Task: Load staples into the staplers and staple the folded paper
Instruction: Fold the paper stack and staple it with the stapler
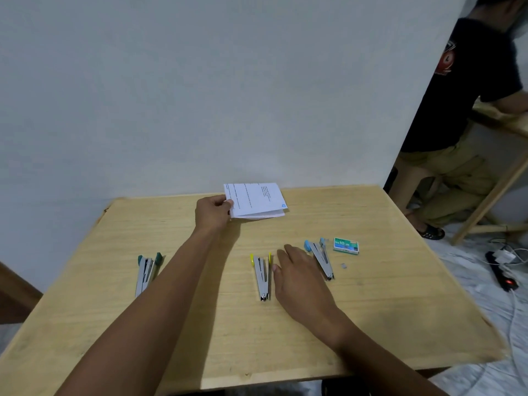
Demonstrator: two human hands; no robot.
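Note:
My left hand [213, 211] pinches the left edge of the folded white paper [257, 200] at the far side of the wooden table [400, 310]; the paper looks slightly lifted. My right hand [297, 270] rests flat with straight fingers between the yellow-tipped stapler [262, 277] and the blue-tipped stapler [321, 257]. A green-tipped stapler [146, 271] lies to the left, partly behind my left forearm. All three staplers lie spread open. A green staple box [346, 246] sits right of the blue stapler, with a small strip of staples [343, 265] below it.
A white wall stands just behind the table. At the right a person in a black shirt sits at another wooden table [503, 115]. A black power strip [501, 272] and cables lie on the floor at the right.

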